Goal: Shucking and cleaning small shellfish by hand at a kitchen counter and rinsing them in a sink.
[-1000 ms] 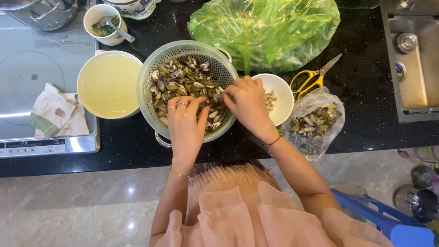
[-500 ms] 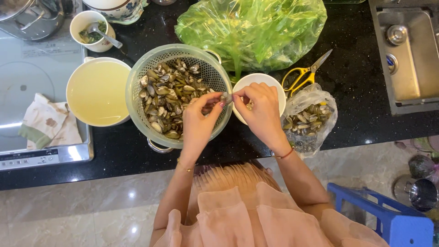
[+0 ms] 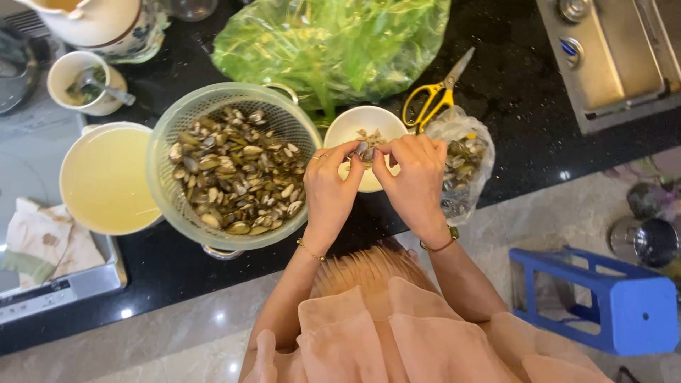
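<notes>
A pale green colander (image 3: 170, 135) full of small dark clams (image 3: 234, 174) stands on the black counter. To its right sits a small white bowl (image 3: 355, 120) with a few bits of clam meat. Both hands meet over that bowl's near edge. My left hand (image 3: 330, 188) and my right hand (image 3: 413, 177) pinch one clam (image 3: 362, 150) between their fingertips. A clear bag of empty shells (image 3: 464, 159) lies just right of my right hand.
A white pot of pale yellow broth (image 3: 106, 177) stands left of the colander. Yellow scissors (image 3: 433, 96) and a big green bag of vegetables (image 3: 333, 42) lie behind. A steel sink (image 3: 610, 57) is far right, a blue stool (image 3: 603, 298) on the floor.
Both hands have left the colander with one clam and moved right, over the small white bowl. The view has shifted too.
</notes>
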